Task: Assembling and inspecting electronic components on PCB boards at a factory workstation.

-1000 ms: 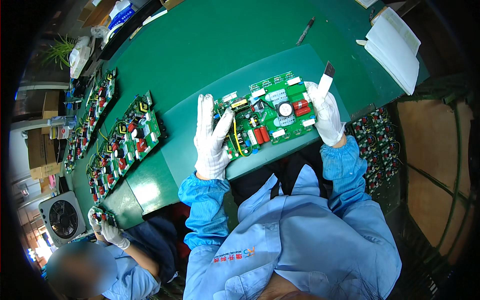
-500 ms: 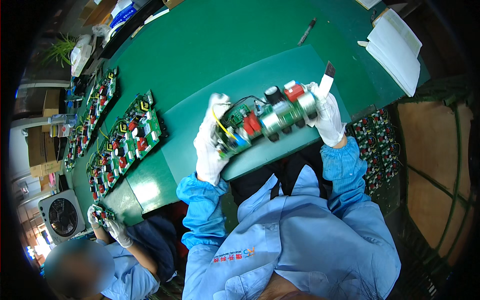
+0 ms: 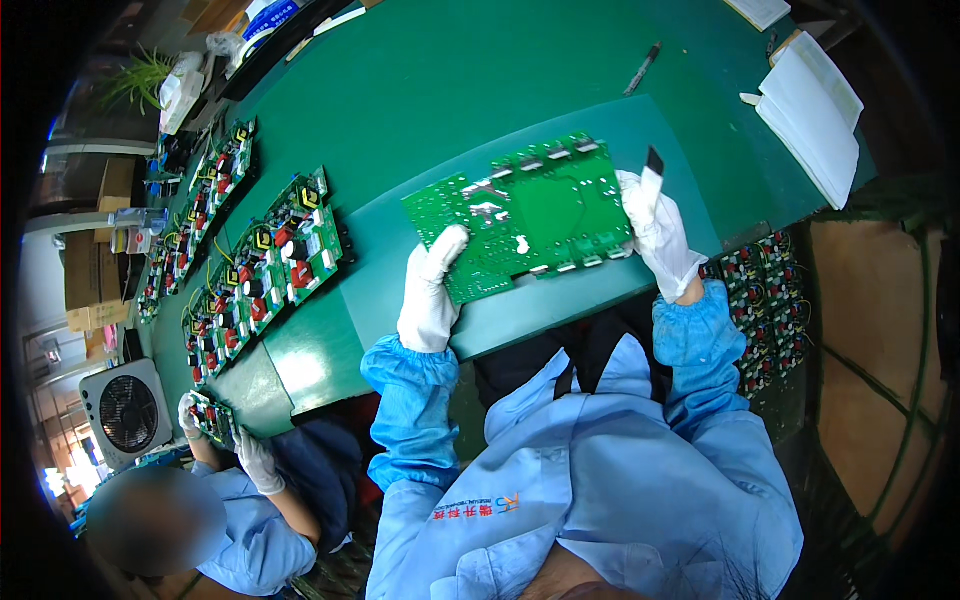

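With your left hand (image 3: 432, 290), in a white glove, you hold the left end of the circuit board (image 3: 560, 215); the thumb lies on its face, and the fingers go behind it. Your right hand (image 3: 662, 240), also gloved, is closed at the right end of the board, and from it stands up a thin white strip (image 3: 651, 182) with a dark tip. The board is between your two hands, above the pale mat (image 3: 570, 292) on the green table (image 3: 480, 85), a little tilted, with its green soldered side turned to you.

At your left, two rows of boards (image 3: 265, 265) with red, yellow and black parts stand on the table. Farther left you have cardboard boxes (image 3: 92, 275); I cannot see what is inside them. Near them is a clear plastic container (image 3: 140, 218), whose content is too small to tell. At your right, beside the table edge, many populated boards (image 3: 765, 315) lie close together; whether a tray or a shelf bears them, I cannot tell. At the lower left, a co-worker (image 3: 255, 530) in white gloves holds a smaller-looking board (image 3: 213, 422).
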Demonstrator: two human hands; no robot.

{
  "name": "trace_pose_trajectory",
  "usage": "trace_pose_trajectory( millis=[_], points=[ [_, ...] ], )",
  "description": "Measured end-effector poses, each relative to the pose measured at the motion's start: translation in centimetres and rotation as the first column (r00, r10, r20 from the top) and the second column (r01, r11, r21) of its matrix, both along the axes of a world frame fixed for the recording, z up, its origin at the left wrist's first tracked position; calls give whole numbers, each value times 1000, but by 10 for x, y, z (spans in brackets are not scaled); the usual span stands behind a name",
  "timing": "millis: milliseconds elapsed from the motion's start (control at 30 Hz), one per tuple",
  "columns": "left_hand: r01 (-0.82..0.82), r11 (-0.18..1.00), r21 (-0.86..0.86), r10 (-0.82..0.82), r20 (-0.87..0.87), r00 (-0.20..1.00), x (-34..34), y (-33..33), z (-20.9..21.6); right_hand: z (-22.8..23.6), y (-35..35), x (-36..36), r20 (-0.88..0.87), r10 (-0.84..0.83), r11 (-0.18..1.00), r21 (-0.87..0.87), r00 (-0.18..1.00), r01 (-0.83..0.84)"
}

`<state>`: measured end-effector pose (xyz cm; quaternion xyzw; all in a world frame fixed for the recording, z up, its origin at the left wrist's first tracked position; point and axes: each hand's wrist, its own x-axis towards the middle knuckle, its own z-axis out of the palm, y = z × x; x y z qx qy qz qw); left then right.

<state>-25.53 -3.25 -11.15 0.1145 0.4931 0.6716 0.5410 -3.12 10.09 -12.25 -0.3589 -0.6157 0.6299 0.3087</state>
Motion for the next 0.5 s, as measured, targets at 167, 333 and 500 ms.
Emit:
trace_pose_trajectory(
  millis=[167, 333, 500],
  points=[
    [158, 983, 97, -158, -1, 987, -3, -11, -11, -5, -3, -1, -60, -161, 987, -18, 985, 160],
    [66, 998, 20, -68, 86, 994, -5, -8, 0, -4, -10, -11, -10, -191, 982, -10, 982, 191],
    [161, 985, 69, -166, 79, 983, -15, -12, 5, 3, -16, -17, 28, -192, 981, -7, 981, 192]
  ],
)
